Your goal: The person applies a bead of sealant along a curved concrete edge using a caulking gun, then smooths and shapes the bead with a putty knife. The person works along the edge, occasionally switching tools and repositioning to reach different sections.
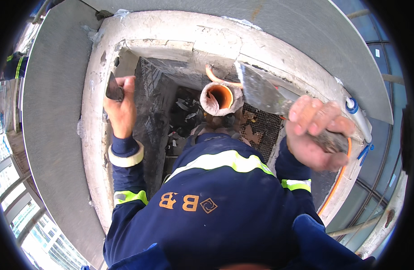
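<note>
Two tools gripped over a plastered wall opening (180, 33): small dark trowel (113, 88) clenched in left hand (121, 110) at the left edge, orange pipe end (219, 96) mid-recess, wide putty knife (263, 92) clasped in right hand (312, 135), blade just beside the pipe.

A rough white plastered frame (94, 135) rings a dark rectangular wall recess (155, 112), its inner faces of scored grey concrete. Flat grey cladding panels (54, 117) flank the frame's left edge and top. Daylight falls throughout, with glazed building facades (13, 198) visible far below at lower left.
</note>
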`<state>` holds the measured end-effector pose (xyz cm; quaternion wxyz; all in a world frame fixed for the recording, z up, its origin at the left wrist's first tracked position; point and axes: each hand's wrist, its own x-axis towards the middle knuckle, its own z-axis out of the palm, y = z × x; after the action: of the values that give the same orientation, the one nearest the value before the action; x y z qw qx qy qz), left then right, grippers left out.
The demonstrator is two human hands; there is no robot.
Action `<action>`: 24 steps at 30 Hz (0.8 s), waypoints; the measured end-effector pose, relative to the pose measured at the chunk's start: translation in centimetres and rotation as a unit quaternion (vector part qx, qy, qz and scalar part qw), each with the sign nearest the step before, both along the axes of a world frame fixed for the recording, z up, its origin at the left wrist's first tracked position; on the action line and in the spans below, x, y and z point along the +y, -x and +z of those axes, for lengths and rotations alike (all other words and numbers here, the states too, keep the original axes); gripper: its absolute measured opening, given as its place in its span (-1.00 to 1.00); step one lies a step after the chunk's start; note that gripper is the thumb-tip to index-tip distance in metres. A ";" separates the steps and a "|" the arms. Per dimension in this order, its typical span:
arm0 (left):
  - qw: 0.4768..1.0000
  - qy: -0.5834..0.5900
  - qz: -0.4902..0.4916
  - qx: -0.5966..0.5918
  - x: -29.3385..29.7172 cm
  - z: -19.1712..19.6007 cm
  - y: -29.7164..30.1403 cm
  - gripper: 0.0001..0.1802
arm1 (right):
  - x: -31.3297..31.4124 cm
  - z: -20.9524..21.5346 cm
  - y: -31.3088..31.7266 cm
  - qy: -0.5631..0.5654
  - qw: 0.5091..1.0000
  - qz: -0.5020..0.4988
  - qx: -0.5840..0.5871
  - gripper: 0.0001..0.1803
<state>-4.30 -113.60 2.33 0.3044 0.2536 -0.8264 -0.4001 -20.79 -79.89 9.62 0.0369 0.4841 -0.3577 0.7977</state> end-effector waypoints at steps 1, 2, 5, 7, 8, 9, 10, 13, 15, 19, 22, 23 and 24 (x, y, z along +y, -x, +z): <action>0.998 -0.063 0.012 -0.015 0.9 -0.8 -0.3 -0.77 | -0.6 -1.0 -0.1 -0.003 1.000 -0.028 -0.004 -0.31; 0.997 -0.068 -0.006 -0.019 1.8 -1.5 -0.8 -0.78 | -1.1 -1.9 -0.2 -0.006 0.998 -0.056 -0.009 -0.30; 0.983 -0.174 -0.037 -0.052 4.4 -3.5 -1.3 -0.78 | -1.1 -3.9 0.0 -0.013 0.992 -0.115 -0.048 -0.26; 0.968 -0.233 -0.049 -0.077 6.0 -4.4 -1.1 -0.77 | -0.7 -4.7 0.3 -0.015 0.982 -0.178 -0.066 -0.25; 0.960 -0.257 -0.052 -0.100 6.5 -4.6 -0.9 -0.79 | -0.3 -4.8 0.5 -0.015 0.976 -0.205 -0.077 -0.24; 0.956 -0.273 -0.066 -0.083 7.1 -4.6 -0.6 -0.79 | 0.0 -4.9 0.7 -0.015 0.969 -0.230 -0.088 -0.24; 0.952 -0.285 -0.072 -0.085 7.5 -4.4 -0.3 -0.80 | 0.4 -4.9 0.9 0.006 0.964 -0.250 -0.096 -0.23; 0.902 -0.410 -0.118 -0.062 8.2 -2.5 0.6 -0.57 | 1.0 -4.8 1.5 0.040 0.898 -0.415 -0.139 -0.20; 0.862 -0.483 -0.149 -0.039 8.7 -0.8 1.1 -0.33 | 1.3 -4.6 1.9 0.029 0.851 -0.495 -0.174 -0.23; 0.854 -0.493 -0.165 -0.003 9.8 1.6 2.1 -0.31 | 1.7 -4.2 2.0 0.060 0.809 -0.480 -0.334 -0.23; 0.830 -0.528 -0.180 0.009 9.8 2.1 2.4 -0.30 | 2.1 -4.0 1.1 -0.003 0.818 -0.472 -0.329 -0.25; 0.831 -0.524 -0.188 0.004 9.7 1.9 2.3 -0.30 | 2.2 -4.1 0.7 -0.025 0.827 -0.462 -0.320 -0.27; 0.831 -0.520 -0.196 -0.002 9.5 1.7 2.2 -0.29 | 2.4 -4.1 0.2 -0.063 0.844 -0.442 -0.298 -0.30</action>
<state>-6.47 -104.10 4.05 0.0409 0.2081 -0.5293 -0.8215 -20.95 -77.47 5.52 0.2462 0.0146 -0.5771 0.7785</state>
